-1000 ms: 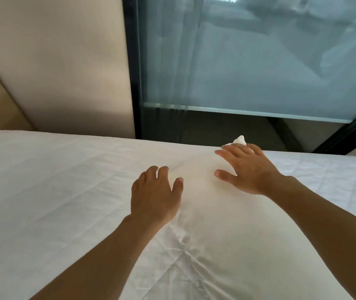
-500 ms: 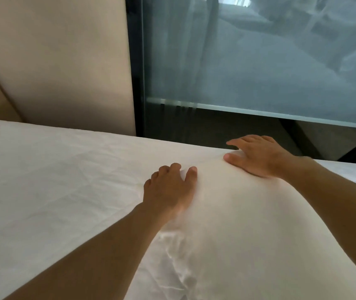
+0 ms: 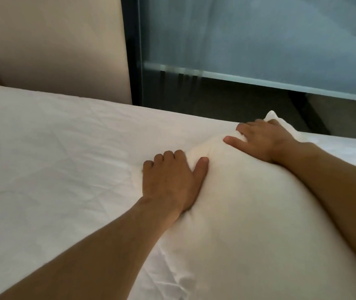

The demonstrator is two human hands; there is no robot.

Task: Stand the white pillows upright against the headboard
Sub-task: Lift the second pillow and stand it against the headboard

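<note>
The white pillow [image 3: 248, 213] lies flat on the bed [image 3: 53, 159]. The left hand [image 3: 172, 182] and right hand [image 3: 263, 139] both curl over its far edge, squeezing the fabric (probably to lift it upright). The beige headboard [image 3: 53, 46] stands apart, behind.

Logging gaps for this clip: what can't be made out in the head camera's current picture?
- Plump white pillow: near end cut off by the bottom and right edges.
- Left hand and right hand: fingertips sink into the fabric, so the grip underneath is hidden.
- Beige padded headboard panel: top cut off by the frame.
- Frosted glass partition: shapes behind it blurred.
</note>
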